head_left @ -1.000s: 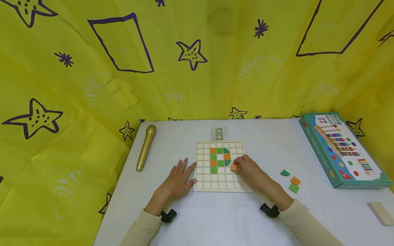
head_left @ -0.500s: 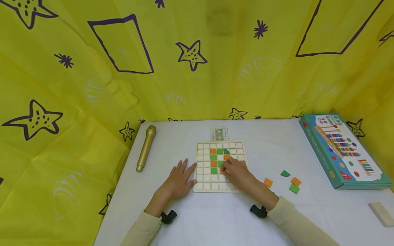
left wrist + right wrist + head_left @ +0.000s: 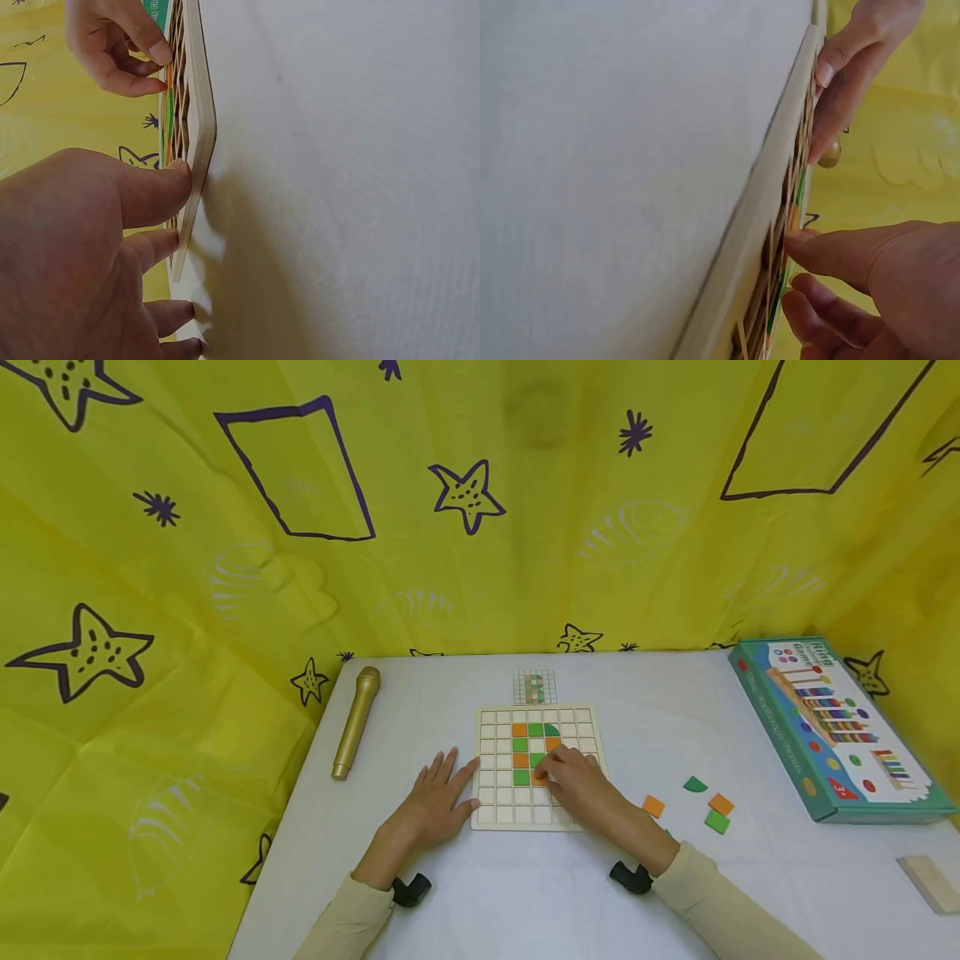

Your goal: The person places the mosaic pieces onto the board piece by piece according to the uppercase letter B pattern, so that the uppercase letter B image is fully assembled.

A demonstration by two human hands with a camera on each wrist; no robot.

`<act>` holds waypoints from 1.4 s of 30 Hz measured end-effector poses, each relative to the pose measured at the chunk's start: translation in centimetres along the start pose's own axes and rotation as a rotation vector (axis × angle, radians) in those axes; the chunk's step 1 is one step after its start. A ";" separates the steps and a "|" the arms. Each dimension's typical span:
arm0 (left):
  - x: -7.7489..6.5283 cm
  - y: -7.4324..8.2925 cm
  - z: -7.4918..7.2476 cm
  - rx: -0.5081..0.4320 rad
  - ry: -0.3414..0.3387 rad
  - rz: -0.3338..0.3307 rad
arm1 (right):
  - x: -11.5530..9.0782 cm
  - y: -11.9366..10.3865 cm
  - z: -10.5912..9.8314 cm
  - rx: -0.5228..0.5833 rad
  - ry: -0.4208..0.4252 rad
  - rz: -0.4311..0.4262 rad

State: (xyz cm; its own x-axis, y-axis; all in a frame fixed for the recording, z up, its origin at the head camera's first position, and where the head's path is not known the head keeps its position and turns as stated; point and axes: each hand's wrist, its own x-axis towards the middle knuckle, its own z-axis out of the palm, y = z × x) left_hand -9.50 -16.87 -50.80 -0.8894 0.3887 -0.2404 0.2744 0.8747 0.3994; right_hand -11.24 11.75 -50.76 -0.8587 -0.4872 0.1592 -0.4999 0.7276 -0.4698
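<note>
A wooden grid board point(image 3: 517, 814) lies on the table, with orange and green tiles forming a letter-like shape in its cells. My right hand point(image 3: 581, 781) is over the board, thumb and fingertips at an orange square tile point(image 3: 538, 777) in the row below the others; in the right wrist view the thumb point(image 3: 802, 240) meets the tile. The hand covers part of the pattern. My left hand point(image 3: 435, 802) lies with spread fingers at the board's left edge, its thumb point(image 3: 176, 180) and index finger touching the rim. A small printed pattern card point(image 3: 535, 687) lies behind the board.
Right of the board lie loose tiles: an orange square point(image 3: 653, 807), a green quarter-round point(image 3: 695, 784), another orange square point(image 3: 722, 803) and a green square point(image 3: 717, 821). A toy box point(image 3: 840, 735) and a pale wooden block point(image 3: 928, 882) are farther right. A gold microphone point(image 3: 356, 722) lies left.
My right hand has carried the orange tile left from the pattern's right side to the cell beside the lowest green square, where it now lies flat. The left hand has stayed put.
</note>
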 end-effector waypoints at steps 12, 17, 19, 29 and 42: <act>0.0 0.0 -0.1 0.007 -0.001 0.007 | -3.0 5.4 -6.1 0.042 -0.101 0.346; 0.0 0.0 -0.1 0.013 0.008 0.011 | -5.7 9.3 -9.4 0.019 -0.180 0.499; 0.0 0.0 -0.1 0.012 0.009 0.011 | -6.6 10.4 -10.4 0.004 -0.227 0.552; 0.0 0.0 0.1 0.003 0.012 0.016 | -8.4 12.5 -10.3 -0.016 -0.254 0.613; 0.0 0.0 0.1 0.013 0.002 0.002 | -7.7 10.5 -8.3 0.043 -0.072 0.425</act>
State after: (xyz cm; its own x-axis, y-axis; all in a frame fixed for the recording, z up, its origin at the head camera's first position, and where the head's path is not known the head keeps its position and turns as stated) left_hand -9.47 -16.85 -50.84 -0.8896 0.3903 -0.2374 0.2812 0.8774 0.3887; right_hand -10.77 27.15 -49.75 -0.9765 -0.1815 -0.1165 -0.0966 0.8510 -0.5163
